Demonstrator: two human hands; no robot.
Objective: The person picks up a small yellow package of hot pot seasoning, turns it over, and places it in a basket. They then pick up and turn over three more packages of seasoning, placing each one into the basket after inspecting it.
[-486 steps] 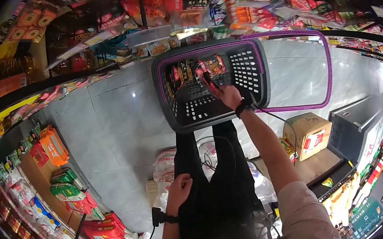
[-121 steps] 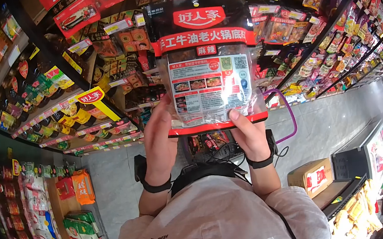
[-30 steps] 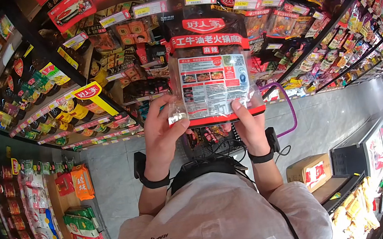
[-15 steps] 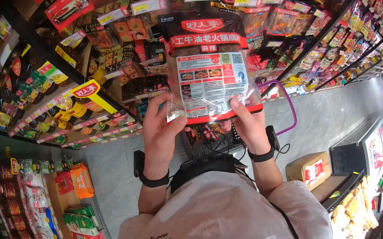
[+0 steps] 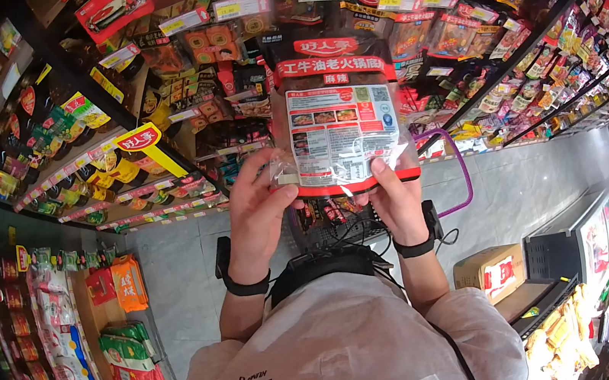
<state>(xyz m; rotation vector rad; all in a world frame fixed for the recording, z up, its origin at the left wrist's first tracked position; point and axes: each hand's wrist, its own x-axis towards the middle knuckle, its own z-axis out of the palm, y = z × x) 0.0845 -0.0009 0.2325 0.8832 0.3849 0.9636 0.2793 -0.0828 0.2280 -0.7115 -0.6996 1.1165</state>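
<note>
In front of my chest I hold up a pack of hot pot soup base [image 5: 342, 127], its printed back towards me. It is a clear pouch with red bands and a white label of text, small food photos and square codes. My left hand [image 5: 257, 208] pinches its lower left corner, thumb in front. At the lower right, my right hand [image 5: 395, 197] grips the edge with the thumb pressed on the label. The other fingers are mostly hidden behind the pouch. Below it, a dark shopping basket [image 5: 326, 235] with several small packets is partly visible.
Shelves of hanging packets [image 5: 446, 37] with price tags stand ahead. Bottles [image 5: 92, 183] fill shelves at the left. A purple handle [image 5: 465, 169] rises beside the basket. Bagged goods [image 5: 127, 350] lie at the lower left; a cardboard box [image 5: 491, 273] and a freezer [image 5: 576, 239] stand at the right.
The top of the pouch has tipped slightly back and lower in view, and light falls differently on its film. Both hands keep their grip.
</note>
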